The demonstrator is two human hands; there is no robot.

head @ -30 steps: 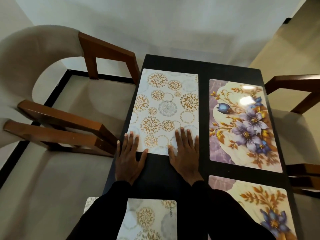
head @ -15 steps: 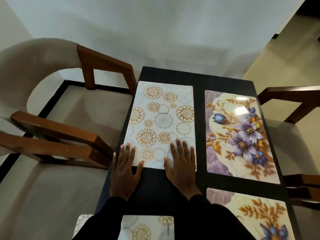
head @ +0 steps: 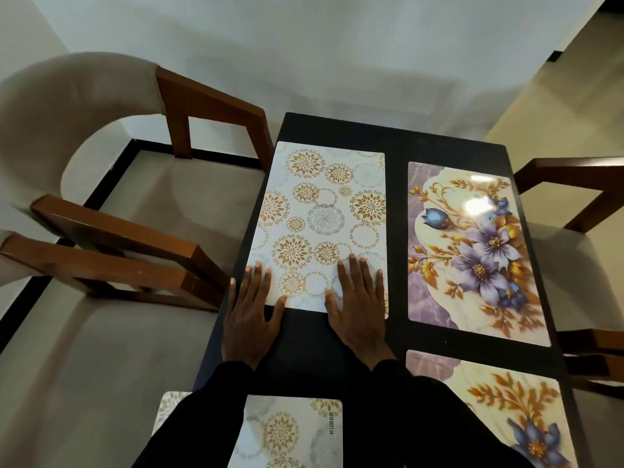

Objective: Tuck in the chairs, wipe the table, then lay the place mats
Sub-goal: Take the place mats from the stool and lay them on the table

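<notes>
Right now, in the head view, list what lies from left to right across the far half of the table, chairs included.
Left chair → gold-circle place mat → floral place mat → right chair.

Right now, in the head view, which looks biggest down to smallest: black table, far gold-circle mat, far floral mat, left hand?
1. black table
2. far gold-circle mat and far floral mat, too alike to rank
3. left hand

Both arms wear long black sleeves reaching the wrists; the hands are bare.
</notes>
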